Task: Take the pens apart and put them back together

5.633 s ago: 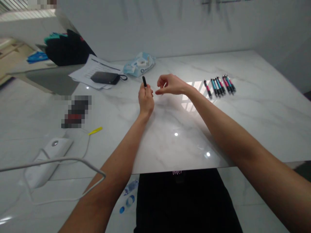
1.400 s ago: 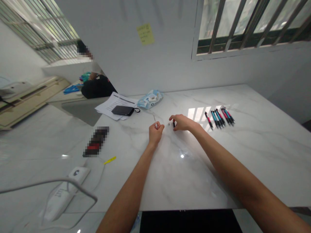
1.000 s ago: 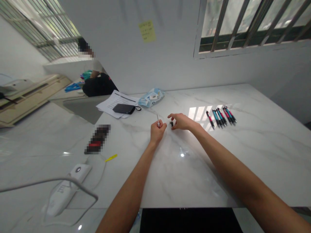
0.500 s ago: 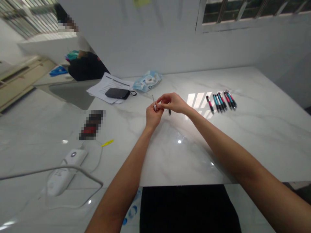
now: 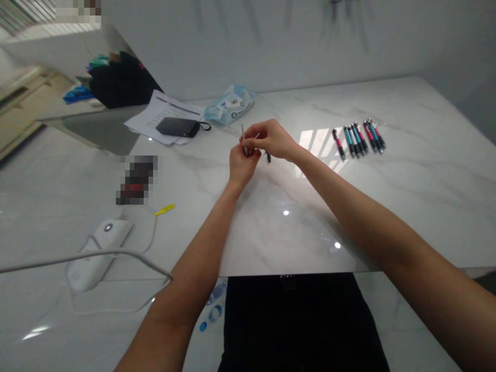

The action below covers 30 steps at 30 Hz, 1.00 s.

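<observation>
Left hand (image 5: 242,168) fingers (image 5: 236,153) are pinching a thin pen refill (image 5: 243,133); right hand (image 5: 272,139) curls in close, can't tell if it's gripping anything, black pen piece (image 5: 268,157) just below.

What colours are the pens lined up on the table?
The pens are black with pink or teal-blue sections, best seen in the head view.

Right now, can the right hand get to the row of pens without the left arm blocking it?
Probably yes. The right hand is on the side toward the pens, which lie to its right on the marble table. The left arm comes in from the other side, and no object shows between hand and pens.
</observation>
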Each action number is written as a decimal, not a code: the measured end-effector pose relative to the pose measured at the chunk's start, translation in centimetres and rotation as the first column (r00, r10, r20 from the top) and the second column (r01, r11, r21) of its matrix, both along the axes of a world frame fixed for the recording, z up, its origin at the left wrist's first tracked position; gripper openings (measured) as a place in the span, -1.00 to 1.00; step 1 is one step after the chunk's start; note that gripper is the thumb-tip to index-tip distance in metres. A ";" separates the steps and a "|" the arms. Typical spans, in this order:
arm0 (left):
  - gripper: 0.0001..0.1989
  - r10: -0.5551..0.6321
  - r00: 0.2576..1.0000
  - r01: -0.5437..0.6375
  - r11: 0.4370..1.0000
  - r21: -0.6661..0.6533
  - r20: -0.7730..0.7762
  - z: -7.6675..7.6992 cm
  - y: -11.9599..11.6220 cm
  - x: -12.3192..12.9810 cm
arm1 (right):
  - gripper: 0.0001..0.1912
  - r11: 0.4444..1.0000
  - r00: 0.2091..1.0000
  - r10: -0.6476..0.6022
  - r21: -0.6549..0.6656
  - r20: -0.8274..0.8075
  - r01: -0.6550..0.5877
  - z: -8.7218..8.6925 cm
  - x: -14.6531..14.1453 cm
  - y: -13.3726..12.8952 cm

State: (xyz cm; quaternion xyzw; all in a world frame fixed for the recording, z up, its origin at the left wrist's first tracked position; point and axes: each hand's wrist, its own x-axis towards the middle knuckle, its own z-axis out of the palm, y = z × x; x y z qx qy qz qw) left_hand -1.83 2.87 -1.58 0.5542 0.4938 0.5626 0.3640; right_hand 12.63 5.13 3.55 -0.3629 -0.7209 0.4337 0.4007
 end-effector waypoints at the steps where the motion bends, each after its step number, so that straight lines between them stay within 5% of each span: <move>1: -0.68 0.001 0.999 0.000 1.000 0.004 -0.035 0.0 -0.1 -0.1 | -0.77 1.000 1.000 -0.024 0.007 -0.019 0.024 0.2 0.0 0.1; 5: -0.72 0.019 0.995 -0.019 1.000 0.003 -0.099 0.2 0.0 -0.5 | -0.75 0.987 0.986 -0.141 0.062 -0.093 0.148 1.8 1.3 1.3; 9: -0.80 -0.010 0.986 0.019 0.998 -0.053 0.165 1.0 0.4 -0.4 | -0.73 0.965 0.976 -0.216 0.147 -0.023 0.217 2.9 2.9 2.1; 13: -0.69 -0.082 0.948 0.097 0.995 -0.031 0.306 2.1 0.3 0.2 | -0.73 0.956 0.959 -0.252 0.186 0.127 0.227 2.1 2.7 1.1; 22: -0.64 -0.063 0.941 0.073 0.997 -0.019 0.332 2.0 0.3 0.8 | -0.87 0.955 0.923 -0.278 0.184 0.265 0.235 0.6 2.0 -2.4; 26: -0.69 0.032 0.957 -0.027 0.999 -0.022 0.287 1.6 1.2 -0.4 | -0.89 0.941 0.888 -0.334 0.162 0.315 0.296 0.5 3.1 -4.0; 30: -0.81 0.221 0.975 -0.221 0.975 0.020 -0.008 0.7 1.8 -2.1 | -0.73 0.880 0.789 -0.471 0.154 0.395 0.449 -0.7 4.8 -5.1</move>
